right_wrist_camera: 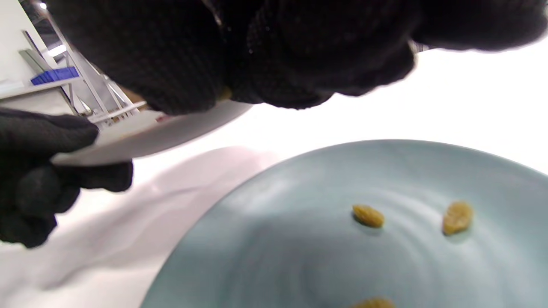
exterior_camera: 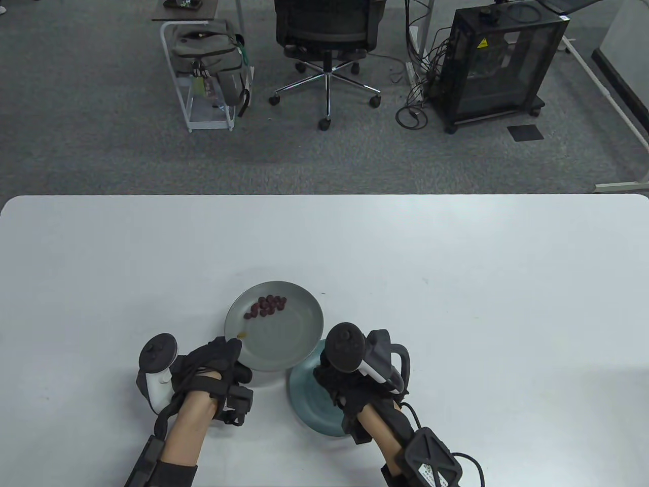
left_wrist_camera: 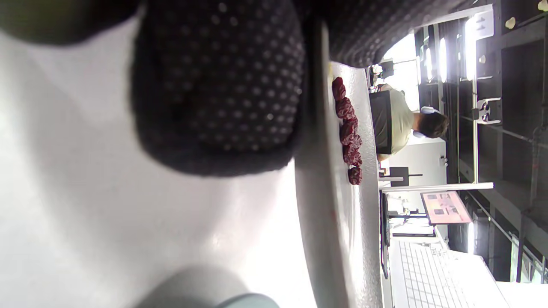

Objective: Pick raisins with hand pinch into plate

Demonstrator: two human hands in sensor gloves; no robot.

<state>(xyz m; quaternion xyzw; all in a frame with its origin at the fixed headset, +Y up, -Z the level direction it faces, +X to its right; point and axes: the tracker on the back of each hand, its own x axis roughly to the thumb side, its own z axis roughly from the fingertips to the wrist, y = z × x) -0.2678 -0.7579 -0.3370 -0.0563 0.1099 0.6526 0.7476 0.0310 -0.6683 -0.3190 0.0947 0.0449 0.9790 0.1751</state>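
The left hand (exterior_camera: 213, 368) grips the grey plate's (exterior_camera: 304, 309) near rim, tilted, dark raisins (exterior_camera: 267, 305) beyond its fingers. The right hand's (exterior_camera: 355, 378) fingers (right_wrist_camera: 299, 64), bunched narrow, perhaps pinch something yellow over the teal plate (right_wrist_camera: 299, 256) holding 3 golden raisins (right_wrist_camera: 368, 215). Further tilt could spill the dark ones.

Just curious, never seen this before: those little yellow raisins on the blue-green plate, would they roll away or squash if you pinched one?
The wrinkled golden raisins look flattish and oval, so probably they stay put rather than roll. Their shrivelled skin suggests they give a little under a pinch, not break. Being so small on the ridged blue-green ceramic plate, they are likely very light.
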